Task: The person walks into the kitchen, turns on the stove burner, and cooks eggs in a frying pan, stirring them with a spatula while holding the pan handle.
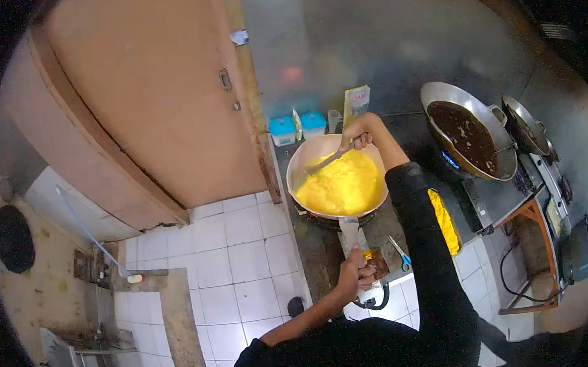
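A pale pan (pixel 293 163) sits on a stove and holds a bright yellow mixture (pixel 341 187). My left hand (pixel 353 277) is closed round the pan's handle (pixel 350 232) near the counter's front edge. Above the pan's far side, my right hand (pixel 358 136) grips a dark spatula (pixel 329 161), whose lower end reaches into the mixture at the left. Blue-handled scissors (pixel 403 259) lie to the right of the pan handle. A yellow packet (pixel 356 102) stands behind the pan.
Two blue-lidded containers (pixel 282 127) stand behind the pan at the left. A large wok (pixel 462 129) of dark liquid sits over a blue flame at the right, with another wok (pixel 525 125) beyond. A tray of yellow food (pixel 444 221) is beside my right sleeve.
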`<state>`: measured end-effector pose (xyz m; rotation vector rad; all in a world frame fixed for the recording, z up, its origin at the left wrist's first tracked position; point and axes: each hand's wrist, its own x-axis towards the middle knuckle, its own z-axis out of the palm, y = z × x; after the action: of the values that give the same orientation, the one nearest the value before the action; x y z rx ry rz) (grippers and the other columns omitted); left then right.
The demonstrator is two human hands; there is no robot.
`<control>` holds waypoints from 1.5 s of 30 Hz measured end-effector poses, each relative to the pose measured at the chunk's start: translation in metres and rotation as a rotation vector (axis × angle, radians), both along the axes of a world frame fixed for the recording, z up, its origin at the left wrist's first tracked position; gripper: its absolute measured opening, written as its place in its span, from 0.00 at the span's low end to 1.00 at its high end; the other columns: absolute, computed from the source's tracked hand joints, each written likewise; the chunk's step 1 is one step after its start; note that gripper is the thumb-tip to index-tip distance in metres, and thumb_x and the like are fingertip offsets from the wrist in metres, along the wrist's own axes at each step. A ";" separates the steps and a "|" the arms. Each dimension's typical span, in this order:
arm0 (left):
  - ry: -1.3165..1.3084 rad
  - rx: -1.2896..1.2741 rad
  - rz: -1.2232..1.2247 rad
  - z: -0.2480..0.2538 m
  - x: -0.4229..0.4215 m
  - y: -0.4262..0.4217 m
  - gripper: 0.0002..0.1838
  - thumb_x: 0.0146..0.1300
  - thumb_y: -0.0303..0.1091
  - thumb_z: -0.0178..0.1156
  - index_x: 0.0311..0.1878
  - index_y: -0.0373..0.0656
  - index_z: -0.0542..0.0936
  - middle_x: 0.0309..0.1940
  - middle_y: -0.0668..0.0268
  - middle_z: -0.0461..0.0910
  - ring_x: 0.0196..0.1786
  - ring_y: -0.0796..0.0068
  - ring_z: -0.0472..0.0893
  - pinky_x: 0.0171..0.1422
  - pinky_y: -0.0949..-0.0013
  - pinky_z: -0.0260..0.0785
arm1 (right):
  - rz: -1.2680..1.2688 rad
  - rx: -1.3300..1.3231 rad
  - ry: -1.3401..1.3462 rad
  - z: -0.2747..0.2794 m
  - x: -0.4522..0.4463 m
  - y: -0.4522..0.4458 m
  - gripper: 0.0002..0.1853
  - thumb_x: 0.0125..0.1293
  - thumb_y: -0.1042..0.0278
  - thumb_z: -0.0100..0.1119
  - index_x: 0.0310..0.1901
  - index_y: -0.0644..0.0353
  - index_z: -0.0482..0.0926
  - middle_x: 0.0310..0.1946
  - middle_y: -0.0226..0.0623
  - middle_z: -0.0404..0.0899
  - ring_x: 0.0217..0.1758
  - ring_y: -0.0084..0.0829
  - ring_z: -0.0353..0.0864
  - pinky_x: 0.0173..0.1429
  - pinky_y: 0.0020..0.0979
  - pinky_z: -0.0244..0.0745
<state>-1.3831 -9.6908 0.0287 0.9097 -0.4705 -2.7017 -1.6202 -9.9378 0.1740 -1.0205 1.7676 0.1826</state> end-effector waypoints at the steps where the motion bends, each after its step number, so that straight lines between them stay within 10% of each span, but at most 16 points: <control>1: -0.015 0.014 0.005 0.004 0.001 0.000 0.27 0.58 0.65 0.44 0.23 0.51 0.59 0.10 0.76 0.52 0.09 0.84 0.51 0.12 0.74 0.42 | 0.080 0.094 0.000 0.001 0.000 -0.006 0.12 0.53 0.56 0.60 0.22 0.49 0.69 0.10 0.21 0.55 0.09 0.13 0.46 0.13 0.19 0.41; 6: -0.044 0.046 0.012 0.007 0.000 0.002 0.25 0.59 0.65 0.44 0.23 0.53 0.59 0.10 0.76 0.53 0.08 0.84 0.53 0.12 0.74 0.43 | 0.180 0.256 0.025 0.001 -0.019 0.005 0.09 0.54 0.58 0.59 0.25 0.52 0.74 0.10 0.23 0.58 0.10 0.13 0.47 0.13 0.19 0.41; 9: -0.007 0.053 0.019 0.000 0.001 0.003 0.24 0.59 0.64 0.44 0.25 0.53 0.61 0.10 0.76 0.54 0.08 0.83 0.53 0.12 0.75 0.44 | 0.352 -0.122 0.348 0.054 0.015 0.074 0.13 0.50 0.58 0.61 0.38 0.49 0.82 0.10 0.26 0.64 0.09 0.18 0.55 0.13 0.23 0.48; 12: 0.015 0.029 0.004 -0.003 0.001 0.003 0.23 0.59 0.64 0.44 0.28 0.52 0.62 0.10 0.76 0.55 0.08 0.83 0.53 0.12 0.75 0.45 | 0.374 -0.314 0.432 0.077 0.032 0.132 0.10 0.47 0.58 0.62 0.30 0.52 0.83 0.10 0.31 0.68 0.10 0.22 0.63 0.13 0.27 0.54; 16: 0.038 0.042 0.018 0.002 0.002 0.003 0.24 0.59 0.63 0.45 0.32 0.51 0.61 0.10 0.76 0.54 0.08 0.83 0.53 0.12 0.74 0.46 | 0.279 -0.582 0.895 0.002 0.051 0.179 0.20 0.47 0.52 0.59 0.31 0.65 0.80 0.28 0.50 0.80 0.29 0.44 0.81 0.34 0.43 0.75; 26: 0.075 0.074 0.026 -0.001 0.003 0.004 0.21 0.60 0.61 0.45 0.29 0.53 0.65 0.11 0.79 0.52 0.09 0.84 0.52 0.13 0.77 0.44 | -0.350 -0.831 0.659 -0.025 0.051 0.205 0.13 0.54 0.64 0.52 0.36 0.64 0.77 0.34 0.54 0.78 0.40 0.52 0.78 0.46 0.44 0.73; 33: 0.140 0.076 0.083 0.003 0.002 0.007 0.20 0.60 0.59 0.47 0.30 0.53 0.65 0.11 0.79 0.54 0.09 0.85 0.52 0.14 0.76 0.44 | 0.007 -0.530 0.650 0.048 0.061 0.232 0.17 0.54 0.58 0.51 0.35 0.65 0.79 0.35 0.55 0.78 0.40 0.49 0.79 0.45 0.43 0.74; 45: 0.143 -0.025 0.060 -0.027 -0.004 0.008 0.22 0.63 0.58 0.42 0.24 0.50 0.63 0.09 0.79 0.53 0.07 0.84 0.53 0.12 0.76 0.45 | -0.194 -0.822 0.710 -0.093 0.156 0.197 0.12 0.57 0.66 0.49 0.38 0.65 0.75 0.27 0.52 0.78 0.32 0.47 0.80 0.37 0.45 0.75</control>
<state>-1.3867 -9.6831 0.0017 0.7057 -0.4387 -2.6762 -1.4646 -9.7410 0.0806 -1.4497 2.6799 -0.3910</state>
